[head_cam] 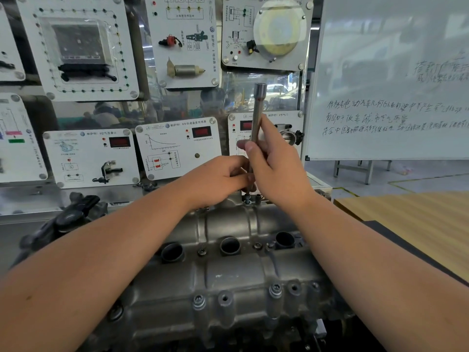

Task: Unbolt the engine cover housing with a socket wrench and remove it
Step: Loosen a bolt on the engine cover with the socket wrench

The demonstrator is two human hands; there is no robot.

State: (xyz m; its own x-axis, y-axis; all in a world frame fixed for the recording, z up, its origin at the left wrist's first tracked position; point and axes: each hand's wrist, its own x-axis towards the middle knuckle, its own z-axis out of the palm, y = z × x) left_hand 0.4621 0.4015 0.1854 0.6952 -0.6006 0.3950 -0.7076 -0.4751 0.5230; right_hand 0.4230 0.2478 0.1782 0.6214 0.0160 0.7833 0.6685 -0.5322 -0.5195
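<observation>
The grey cast engine cover housing fills the lower middle, with three round plug wells and several bolts along its near edge. A long steel socket extension bar stands almost upright over a bolt at the housing's far edge. My right hand grips the bar's middle, thumb across the shaft. My left hand pinches the bar's lower end just above the bolt. The tool's tip is hidden behind my fingers.
A display wall of white training panels with sensors stands right behind the engine. A whiteboard with handwriting is at the right. A wooden tabletop lies to the right, and a black plastic part sits at the left.
</observation>
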